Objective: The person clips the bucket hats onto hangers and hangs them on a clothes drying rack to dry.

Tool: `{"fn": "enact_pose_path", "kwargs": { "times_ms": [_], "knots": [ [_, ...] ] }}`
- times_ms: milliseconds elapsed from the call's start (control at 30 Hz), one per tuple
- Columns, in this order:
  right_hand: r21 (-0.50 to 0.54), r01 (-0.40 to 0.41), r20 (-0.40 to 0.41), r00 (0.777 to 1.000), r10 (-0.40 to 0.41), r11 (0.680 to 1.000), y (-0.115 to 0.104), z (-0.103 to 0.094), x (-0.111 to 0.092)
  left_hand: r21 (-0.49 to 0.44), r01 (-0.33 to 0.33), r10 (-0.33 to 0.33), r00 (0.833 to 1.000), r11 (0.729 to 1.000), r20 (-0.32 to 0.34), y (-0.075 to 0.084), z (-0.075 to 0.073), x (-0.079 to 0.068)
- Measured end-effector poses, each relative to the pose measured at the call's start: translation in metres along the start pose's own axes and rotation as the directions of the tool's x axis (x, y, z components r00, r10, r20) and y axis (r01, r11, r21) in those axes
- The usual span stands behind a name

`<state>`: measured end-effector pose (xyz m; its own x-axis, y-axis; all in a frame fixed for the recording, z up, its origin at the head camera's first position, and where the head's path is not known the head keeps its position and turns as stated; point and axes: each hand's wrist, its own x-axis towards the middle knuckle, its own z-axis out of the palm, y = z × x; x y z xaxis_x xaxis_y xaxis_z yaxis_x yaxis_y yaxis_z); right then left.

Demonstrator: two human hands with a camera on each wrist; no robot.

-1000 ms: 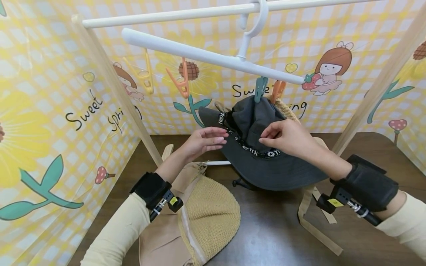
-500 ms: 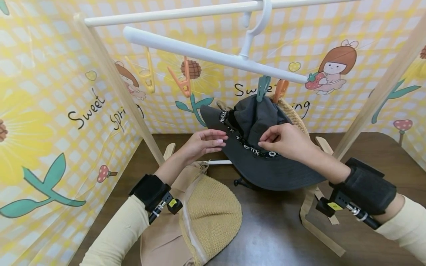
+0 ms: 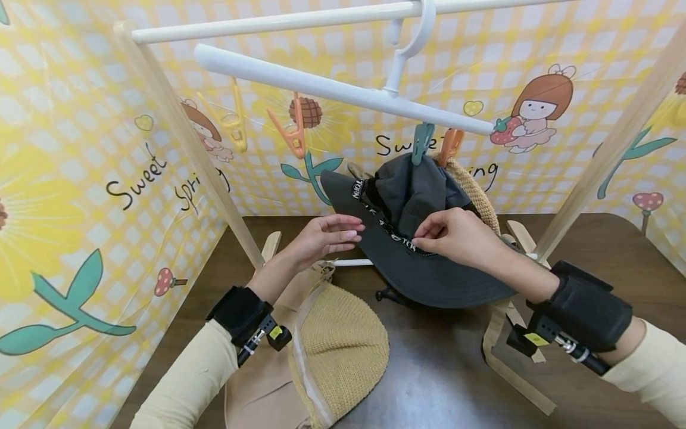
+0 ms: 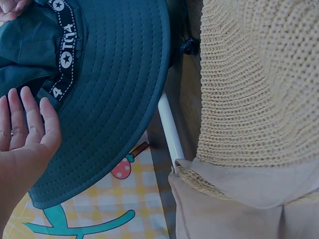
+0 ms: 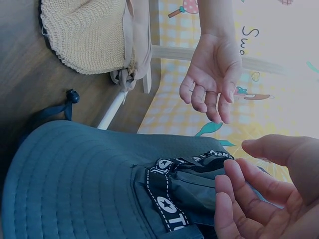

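A dark grey-blue bucket hat (image 3: 418, 280) hangs by its crown from a green clothespin (image 3: 423, 144), its brim tipped so the inner band with white lettering shows. My left hand (image 3: 331, 238) is held just left of the brim, fingers nearly straight and nothing in them. In front of the hat's opening is my right hand (image 3: 455, 238), its fingers loosely bent. The right wrist view shows a gap between that hand's thumb (image 5: 269, 148) and its fingers, with nothing held. Behind the grey hat, a woven straw hat (image 3: 477, 185) hangs next to an orange clothespin (image 3: 451, 147).
A tan hat with a knitted crown (image 3: 343, 345) lies at the front left of the brown table (image 3: 429, 369). Above, a white hanger (image 3: 321, 86) tilts down to the right from the rod (image 3: 278, 22). Yellow (image 3: 238, 119) and orange clothespins (image 3: 295, 134) hang at its left.
Both hands have lowered slightly beside the hat. The right one has also shifted a little to the left, over the lettered band. The hats and clothespins hang as before.
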<state>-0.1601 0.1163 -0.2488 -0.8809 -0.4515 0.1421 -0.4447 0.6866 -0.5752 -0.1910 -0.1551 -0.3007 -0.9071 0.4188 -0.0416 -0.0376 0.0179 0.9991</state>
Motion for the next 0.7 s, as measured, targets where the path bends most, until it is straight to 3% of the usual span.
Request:
{"fn": "enact_pose_path", "kwargs": {
  "times_ms": [700],
  "knots": [
    [0.038,0.017,0.026,1.000,-0.018,0.999,-0.0027,0.0077,0.0005,0.013,0.001,-0.001,1.000,1.000,0.024,-0.0098,-0.0006,-0.0052]
  ]
}}
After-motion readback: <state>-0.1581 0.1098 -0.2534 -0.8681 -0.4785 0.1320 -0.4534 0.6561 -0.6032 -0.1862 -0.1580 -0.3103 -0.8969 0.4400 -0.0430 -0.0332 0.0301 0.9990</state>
